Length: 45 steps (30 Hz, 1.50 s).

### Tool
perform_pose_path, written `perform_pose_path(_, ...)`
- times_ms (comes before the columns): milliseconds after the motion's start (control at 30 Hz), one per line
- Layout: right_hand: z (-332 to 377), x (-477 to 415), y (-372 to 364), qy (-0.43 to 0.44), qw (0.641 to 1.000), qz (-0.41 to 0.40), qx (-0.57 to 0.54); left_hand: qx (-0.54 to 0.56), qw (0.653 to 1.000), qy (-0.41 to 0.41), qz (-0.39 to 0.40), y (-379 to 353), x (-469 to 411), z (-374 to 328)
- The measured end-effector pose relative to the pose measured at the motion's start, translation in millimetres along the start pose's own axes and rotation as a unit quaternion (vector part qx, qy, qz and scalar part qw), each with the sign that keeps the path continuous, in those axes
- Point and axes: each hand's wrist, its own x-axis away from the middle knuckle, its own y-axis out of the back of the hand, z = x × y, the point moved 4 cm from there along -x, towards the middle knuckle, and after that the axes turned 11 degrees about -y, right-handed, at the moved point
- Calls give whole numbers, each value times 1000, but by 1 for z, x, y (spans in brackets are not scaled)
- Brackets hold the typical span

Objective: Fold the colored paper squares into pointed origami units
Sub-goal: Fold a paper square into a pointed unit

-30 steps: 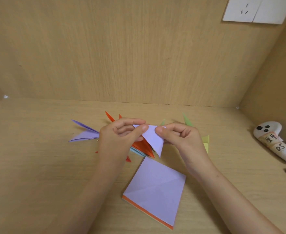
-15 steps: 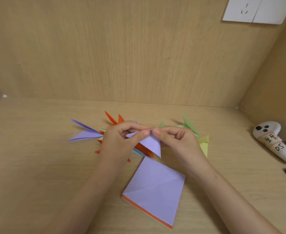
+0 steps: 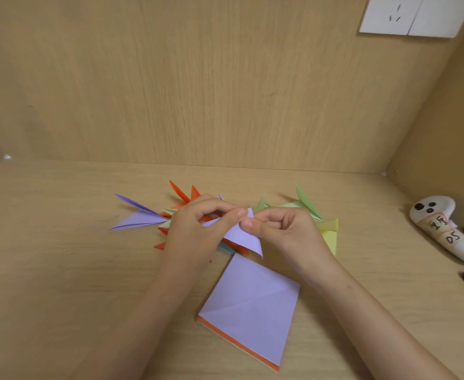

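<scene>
Just beyond the stack of squares (image 3: 250, 308), my left hand (image 3: 195, 231) and right hand (image 3: 285, 229) both pinch the lilac piece (image 3: 243, 238). Within 1 second my fingertips (image 3: 240, 213) have drawn together along its top edge, narrowing it, so I judge this fold is closing toward a point.

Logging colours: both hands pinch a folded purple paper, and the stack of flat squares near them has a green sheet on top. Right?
No: the head view shows the stack of flat squares is purple on top, not green. The left hand and right hand do pinch the folded purple paper.
</scene>
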Motion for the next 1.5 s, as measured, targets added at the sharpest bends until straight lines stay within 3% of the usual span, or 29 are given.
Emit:
perform_pose_path(367, 6, 4, -7, 1, 999, 48, 16, 9, 994, 6, -106, 5, 4, -2)
perform_pose_path(933, 4, 3, 0, 79, 956, -92, 268, -71, 991, -15, -115, 6, 4, 4)
perform_pose_path(1100, 2, 2, 4, 76, 948, -89, 296, -99, 986, 11, -137, 22, -3, 19)
perform_pose_path(1300, 3, 0, 9, 72, 928, -109, 350, -192, 974, 22, -114, 26, -3, 33)
perform_pose_path(1500, -6, 0, 1, 40, 903, -57, 424, -315, 943, 67, -86, 32, -2, 40)
